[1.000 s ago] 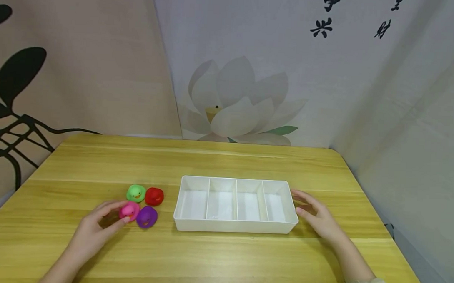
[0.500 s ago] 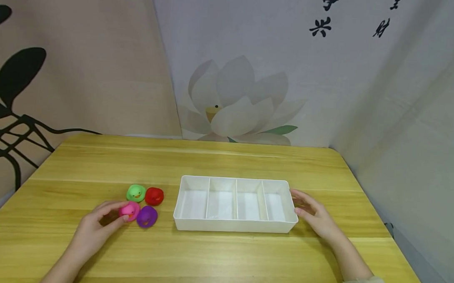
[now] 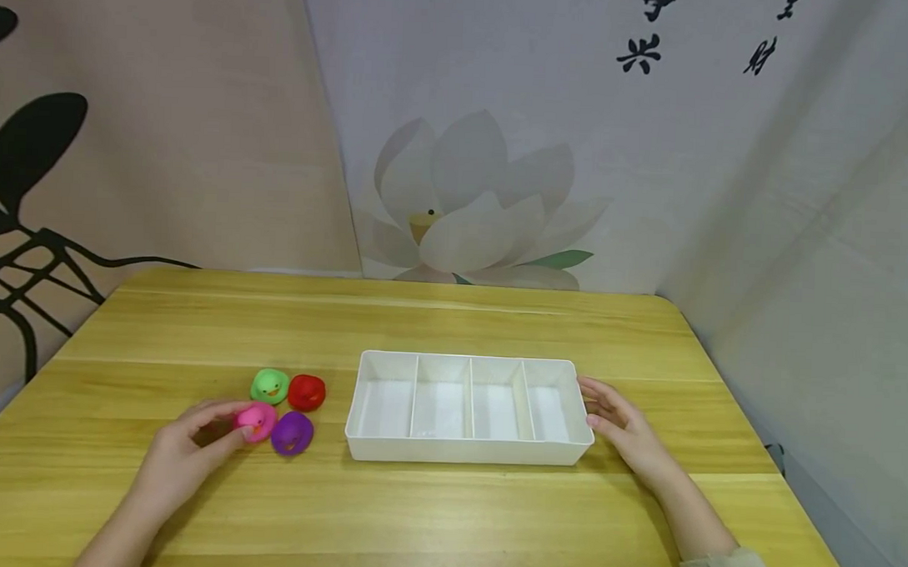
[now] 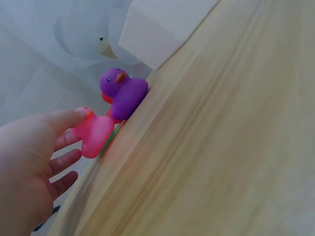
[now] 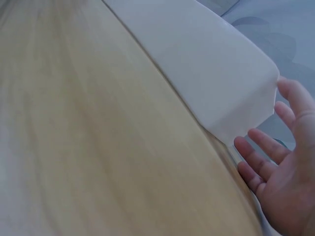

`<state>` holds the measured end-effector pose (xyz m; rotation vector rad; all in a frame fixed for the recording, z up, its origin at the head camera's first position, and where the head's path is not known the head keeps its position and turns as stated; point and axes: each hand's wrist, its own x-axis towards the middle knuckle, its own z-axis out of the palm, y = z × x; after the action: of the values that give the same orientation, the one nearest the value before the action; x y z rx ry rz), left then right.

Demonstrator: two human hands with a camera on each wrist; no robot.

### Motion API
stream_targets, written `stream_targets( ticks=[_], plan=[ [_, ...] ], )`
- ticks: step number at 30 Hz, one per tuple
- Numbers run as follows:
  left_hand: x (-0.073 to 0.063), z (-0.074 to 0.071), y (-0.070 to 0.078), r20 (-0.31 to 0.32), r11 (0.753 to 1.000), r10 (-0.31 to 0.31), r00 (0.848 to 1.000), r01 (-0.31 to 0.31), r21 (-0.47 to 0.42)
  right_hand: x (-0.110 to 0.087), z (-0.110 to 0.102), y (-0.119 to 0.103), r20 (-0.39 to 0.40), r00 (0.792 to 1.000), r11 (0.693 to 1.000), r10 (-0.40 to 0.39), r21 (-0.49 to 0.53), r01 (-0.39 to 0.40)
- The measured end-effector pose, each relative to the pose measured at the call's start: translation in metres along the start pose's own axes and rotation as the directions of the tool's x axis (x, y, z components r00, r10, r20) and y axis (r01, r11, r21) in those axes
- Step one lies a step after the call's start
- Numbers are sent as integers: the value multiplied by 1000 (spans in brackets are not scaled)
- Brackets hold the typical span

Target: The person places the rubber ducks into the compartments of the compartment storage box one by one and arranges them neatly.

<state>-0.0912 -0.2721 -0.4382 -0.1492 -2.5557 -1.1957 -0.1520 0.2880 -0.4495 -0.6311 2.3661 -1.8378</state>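
My left hand pinches a pink rubber duck between thumb and forefinger. In the left wrist view the thumb lies against the head of the pink duck, and the other fingers fan out behind. A purple duck sits right beside it, with a green duck and a red duck just beyond. My right hand rests its fingertips at the right end of a white divided box. Seen from the right wrist, its loosely bent fingers stand along the box's end wall.
Upright dividers split the box into several bare compartments. Both things and hands are on a wooden table, whose far edge meets a curtain printed with a lotus. More cloth hangs along the right side.
The left thumb has come in closer against the pink duck. My right hand has stayed at the box end, and the whole head view has shifted slightly.
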Motion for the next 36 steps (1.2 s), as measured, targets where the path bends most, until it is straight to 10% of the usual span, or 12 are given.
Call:
stream_targets(
  ticks=[36],
  plan=[
    [8,-7,50,5,997,71,997,-71,-6,-1,3,-2,-14,999,999,38,37,-38]
  ],
)
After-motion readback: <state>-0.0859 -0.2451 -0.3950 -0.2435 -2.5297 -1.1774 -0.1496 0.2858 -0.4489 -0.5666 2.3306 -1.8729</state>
